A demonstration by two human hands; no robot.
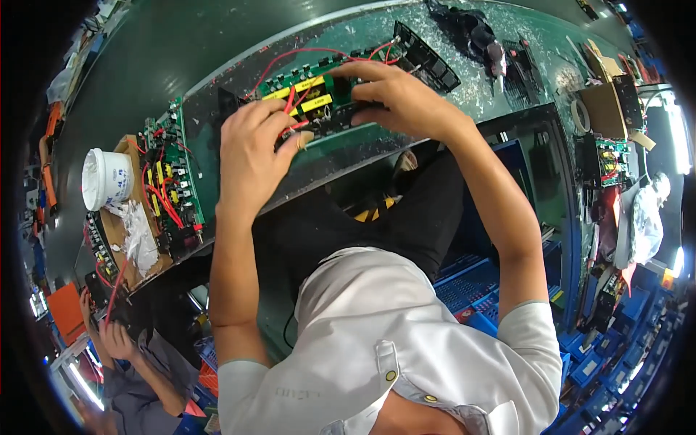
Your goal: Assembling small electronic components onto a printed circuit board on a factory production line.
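A long green circuit board [293, 75] with yellow-wrapped transformers [317, 102] lies in front of me on the bench. Red wires [290, 99] rise from it, and one long red wire loops along its far side. My left hand [254, 145] is at the board's left end, thumb and forefinger closed around a short red wire near the front edge. Over the middle of the board is my right hand [406, 101], its fingers stretched apart and the forefinger reaching across the far side. It hides part of the board. A black slotted end panel [428, 56] stands at the right end.
At left, more wired boards [170, 170] stand beside a cardboard box [135, 161] and a white tub [107, 179]. A co-worker's hand [118, 341] holds a red stick. Black parts [518, 72] and a tape roll [579, 114] lie to the right.
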